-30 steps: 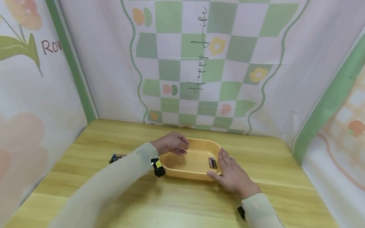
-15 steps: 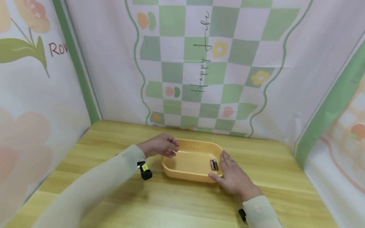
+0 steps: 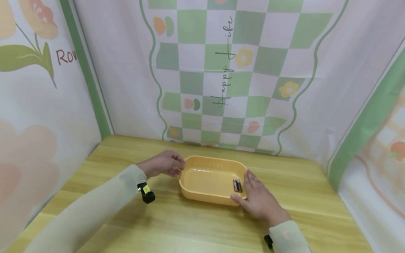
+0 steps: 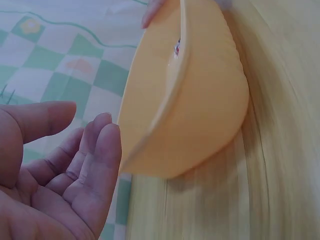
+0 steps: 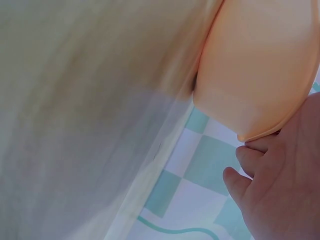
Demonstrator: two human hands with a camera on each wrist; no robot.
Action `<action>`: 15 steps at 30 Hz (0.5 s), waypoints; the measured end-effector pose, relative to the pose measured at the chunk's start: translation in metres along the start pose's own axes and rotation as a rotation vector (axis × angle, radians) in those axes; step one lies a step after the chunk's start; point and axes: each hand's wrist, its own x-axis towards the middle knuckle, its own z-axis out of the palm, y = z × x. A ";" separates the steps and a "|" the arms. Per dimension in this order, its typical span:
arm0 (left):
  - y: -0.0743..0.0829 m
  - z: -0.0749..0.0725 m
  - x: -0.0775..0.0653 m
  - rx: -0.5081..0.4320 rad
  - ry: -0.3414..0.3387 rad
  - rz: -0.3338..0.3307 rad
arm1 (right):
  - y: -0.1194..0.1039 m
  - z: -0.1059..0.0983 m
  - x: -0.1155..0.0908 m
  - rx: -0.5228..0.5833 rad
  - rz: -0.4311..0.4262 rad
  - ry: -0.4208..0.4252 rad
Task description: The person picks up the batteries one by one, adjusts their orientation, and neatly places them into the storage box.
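A yellow plastic tray [image 3: 203,198] with rounded corners sits in the middle of the table. Inside it, near the right end, two small batteries [image 3: 237,185] lie side by side. My left hand [image 3: 164,164] hovers at the tray's left end, fingertips right by the rim. Its fingers [image 4: 102,160] are loosely bent with nothing between them and the thumb. My right hand [image 3: 261,196] rests against the tray's right end, fingers fairly straight along the side and thumb at the front corner. In the right wrist view its fingertips touch just under the rim.
The wooden table [image 3: 192,238] stretches out in front of and around the tray. A printed cloth with green checks [image 3: 224,84] hangs behind its back edge, and more cloth hangs on both sides. My left sleeve [image 3: 87,209] covers part of the table's left side.
My left hand has moved left, from over the tray's inside to beside its left end. Several batteries seen on the table's left are now hidden behind my left arm. My right hand stays put.
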 end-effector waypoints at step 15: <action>-0.030 -0.037 -0.018 -0.002 0.072 -0.026 | 0.000 0.000 -0.001 0.000 -0.009 0.003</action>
